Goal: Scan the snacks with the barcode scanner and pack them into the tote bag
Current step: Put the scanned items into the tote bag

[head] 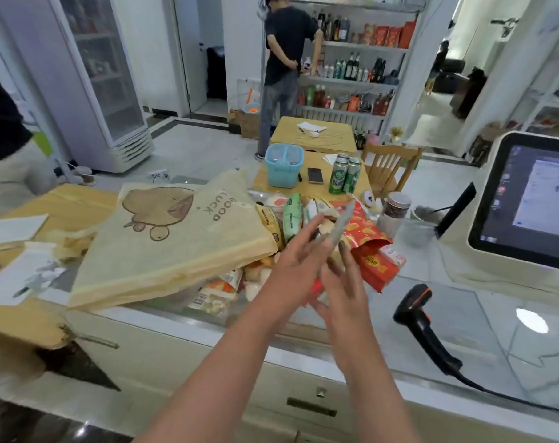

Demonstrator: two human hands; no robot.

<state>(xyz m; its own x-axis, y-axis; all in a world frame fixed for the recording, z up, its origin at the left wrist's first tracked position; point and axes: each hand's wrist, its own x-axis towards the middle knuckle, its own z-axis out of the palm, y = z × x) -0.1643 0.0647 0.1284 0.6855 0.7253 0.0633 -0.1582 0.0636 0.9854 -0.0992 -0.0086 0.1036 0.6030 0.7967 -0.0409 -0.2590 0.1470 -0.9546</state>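
My left hand [291, 260] and my right hand [345, 282] meet over the snack pile [291, 215] on the glass counter. A thin, blurred snack packet [343, 223] stands edge-on between their fingertips. My left fingers seem to pinch its lower end. My right hand's fingers are straight beside it. The yellow tote bag [175, 238] with a cartoon print lies flat to the left, partly over other snacks [217, 292]. A red chip bag [372, 251] lies just right of my hands. The black and orange barcode scanner [422, 318] lies on the counter to the right, untouched.
A till screen [527, 199] stands at the right edge. Behind the pile are a lidded jar [394, 212], two green cans [345, 177], a phone [314, 175] and a blue basket [283, 166]. Papers [12, 231] lie at the left. A person [284, 59] stands at the far shelves.
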